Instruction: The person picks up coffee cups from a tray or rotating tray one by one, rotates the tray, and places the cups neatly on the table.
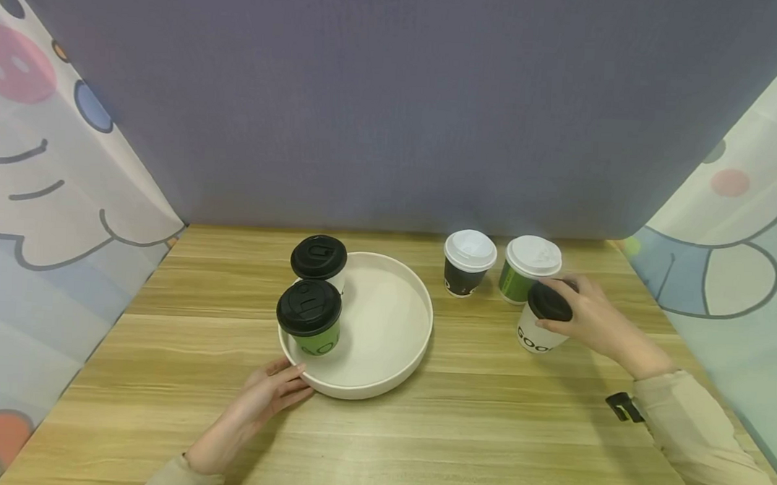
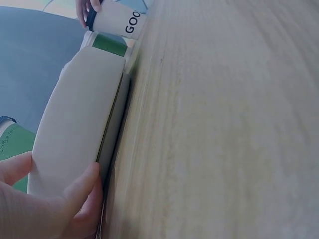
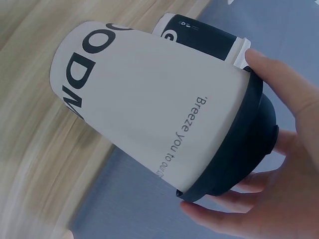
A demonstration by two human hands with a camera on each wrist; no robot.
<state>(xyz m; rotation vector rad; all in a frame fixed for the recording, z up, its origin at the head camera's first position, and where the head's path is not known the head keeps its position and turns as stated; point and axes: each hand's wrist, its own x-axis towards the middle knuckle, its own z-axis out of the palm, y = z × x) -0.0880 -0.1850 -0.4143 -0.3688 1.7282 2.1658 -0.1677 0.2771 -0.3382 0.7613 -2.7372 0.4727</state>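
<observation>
At the right of the head view, my right hand point(image 1: 584, 312) grips a white paper coffee cup point(image 1: 534, 332) by its black lid. In the right wrist view, the thumb and fingers spread round the lid point(image 3: 244, 144), and printed words show on the cup's side. My left hand point(image 1: 267, 396) holds the near left edge of a round cream tray point(image 1: 391, 337). The left wrist view shows the fingers and thumb on the tray's side wall point(image 2: 79, 114). Inside the tray, at its left, stand a green cup point(image 1: 319, 341) with a black lid and a white cup with a black lid point(image 1: 319, 257).
Behind the gripped cup stand a green cup with a white lid point(image 1: 532, 257) and a black cup with a white lid point(image 1: 469, 252). A small black item point(image 1: 624, 407) shows by the right sleeve. A grey panel point(image 1: 407, 113) borders the wooden table's point(image 1: 471, 449) back.
</observation>
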